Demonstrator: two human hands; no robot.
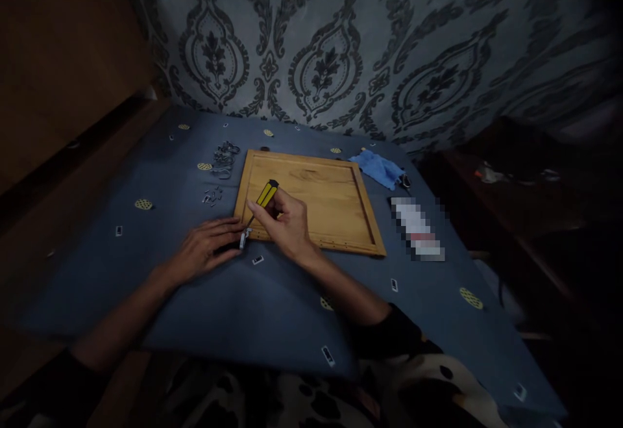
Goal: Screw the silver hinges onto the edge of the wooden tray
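A shallow wooden panel point(318, 201) with a raised rim lies on the blue cloth. My right hand point(291, 223) is closed around the yellow and black handle of a screwdriver point(265, 195), which slants down to the panel's near left corner. At that corner a small metal hook point(244, 239) sits against the rim, under the screwdriver's tip. My left hand point(209, 244) lies low beside it, fingertips at the rim and thumb by the hook's lower end, steadying it. The exact contact of the tip with a screw is too small to see.
Several metal hooks point(224, 157) lie in a heap left of the panel, with several loose screws point(212, 195) nearer me. A blue rag point(378, 168) rests at the back right. A blurred-out flat item point(417, 228) lies right of the panel. A patterned wall point(326, 58) rises behind.
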